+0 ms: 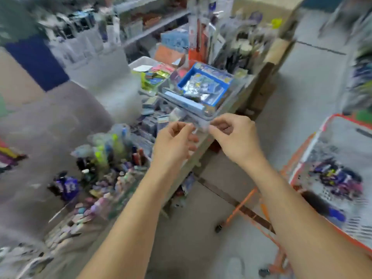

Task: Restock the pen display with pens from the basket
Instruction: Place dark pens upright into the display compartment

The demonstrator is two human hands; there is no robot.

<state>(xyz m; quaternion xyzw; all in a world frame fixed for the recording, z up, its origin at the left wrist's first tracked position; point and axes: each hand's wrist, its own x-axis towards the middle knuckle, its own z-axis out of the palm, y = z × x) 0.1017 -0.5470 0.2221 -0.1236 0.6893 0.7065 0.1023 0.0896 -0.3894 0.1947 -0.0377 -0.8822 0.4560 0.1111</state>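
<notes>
Heavily blurred view. Left hand [173,141] and right hand [234,135] raised side by side just below the blue box [207,87], fingers curled, pinching a small pale item [202,125] between them. Orange-rimmed basket [314,150] right of the blue box; pen display [104,178] lower left.

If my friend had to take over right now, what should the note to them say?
Left hand and right hand: fingers curled, together pinching a small clear packet; too blurred to tell what it holds.
Basket: on the right, a pile of pens inside.
Pen display: lower left, holding many pens.
Done: can't tell.
Left: move the basket's pens into the display.
</notes>
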